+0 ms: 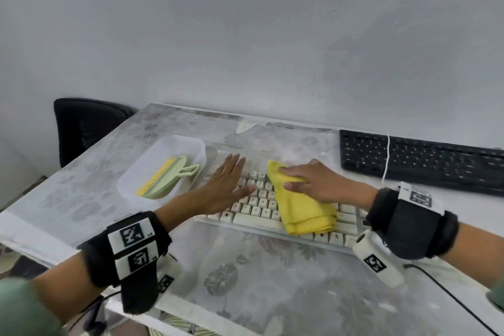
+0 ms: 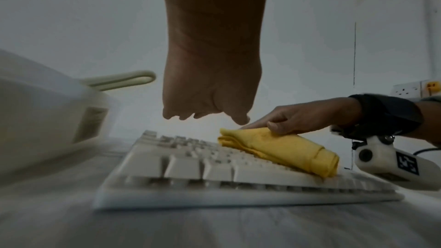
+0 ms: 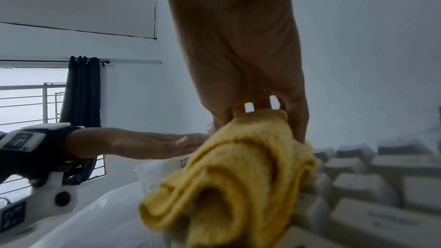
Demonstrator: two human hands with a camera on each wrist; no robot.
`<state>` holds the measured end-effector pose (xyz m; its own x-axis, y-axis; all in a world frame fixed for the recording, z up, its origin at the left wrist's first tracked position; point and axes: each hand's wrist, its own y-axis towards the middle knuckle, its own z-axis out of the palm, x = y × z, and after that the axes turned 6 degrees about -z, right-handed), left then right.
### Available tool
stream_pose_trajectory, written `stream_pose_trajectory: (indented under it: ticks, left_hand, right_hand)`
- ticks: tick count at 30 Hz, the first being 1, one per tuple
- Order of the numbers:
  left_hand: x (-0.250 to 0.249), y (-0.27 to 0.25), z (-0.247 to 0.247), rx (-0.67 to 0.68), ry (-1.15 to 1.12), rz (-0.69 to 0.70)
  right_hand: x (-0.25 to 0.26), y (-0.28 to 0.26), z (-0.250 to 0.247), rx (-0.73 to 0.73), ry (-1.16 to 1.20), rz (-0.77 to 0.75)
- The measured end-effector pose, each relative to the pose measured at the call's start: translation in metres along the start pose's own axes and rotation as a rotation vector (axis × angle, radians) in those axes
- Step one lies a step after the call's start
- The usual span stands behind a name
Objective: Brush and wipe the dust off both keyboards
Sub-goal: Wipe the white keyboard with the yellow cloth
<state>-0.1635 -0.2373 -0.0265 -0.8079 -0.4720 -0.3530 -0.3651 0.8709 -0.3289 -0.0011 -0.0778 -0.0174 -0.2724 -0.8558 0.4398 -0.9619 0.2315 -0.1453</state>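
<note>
A cream keyboard (image 1: 256,206) (image 2: 190,169) (image 3: 369,176) lies at the middle of the table. A folded yellow cloth (image 1: 302,210) (image 2: 281,148) (image 3: 238,176) lies across its keys. My right hand (image 1: 294,179) (image 2: 274,123) (image 3: 262,112) holds the cloth's far end, fingers over the top and thumb against its side. My left hand (image 1: 231,177) (image 2: 205,116) is flat with straight fingers, hovering just above the keyboard's left end and holding nothing. A black keyboard (image 1: 420,161) sits at the back right.
A white tray (image 1: 191,142) (image 2: 47,112) left of the cream keyboard holds a green brush (image 1: 163,180) with yellow bristles. A white cord (image 1: 386,158) crosses the black keyboard. A black chair back (image 1: 81,128) stands at the table's far left. A black cable (image 1: 450,294) trails front right.
</note>
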Motion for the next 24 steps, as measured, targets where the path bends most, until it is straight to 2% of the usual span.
stream_pose_trajectory:
  ticks: [1,4,6,9,12,14,18,21,24]
  left_hand:
    - [-0.005,0.003,-0.002,-0.034,-0.038,0.03]
    - [-0.03,0.01,-0.007,-0.129,-0.163,0.104]
    - [-0.056,0.013,-0.008,-0.146,-0.224,0.12]
    - [-0.103,0.023,0.004,-0.12,-0.239,-0.046]
    - [-0.133,0.034,0.024,-0.023,-0.244,-0.219]
    - [-0.137,0.04,0.037,0.017,-0.162,-0.232]
    - [-0.123,0.038,0.046,0.003,-0.073,-0.194]
    - [-0.114,0.034,0.046,0.016,-0.125,-0.189]
    - [-0.112,0.033,0.054,-0.056,-0.234,-0.186]
  right_hand:
    - [-0.001,-0.005,-0.002,0.014,0.012,0.01]
    - [-0.011,-0.025,-0.022,-0.124,0.042,0.061]
    - [-0.026,-0.041,-0.034,-0.15,0.018,0.126]
    - [-0.051,-0.064,-0.038,-0.029,-0.103,0.204]
    - [-0.077,-0.084,-0.026,0.218,-0.256,0.17]
    - [-0.085,-0.099,-0.019,0.325,-0.237,0.141]
    - [-0.086,-0.11,-0.015,0.398,-0.277,0.118]
    - [-0.086,-0.106,-0.016,0.454,-0.29,0.123]
    - [-0.087,-0.105,-0.016,0.486,-0.303,0.114]
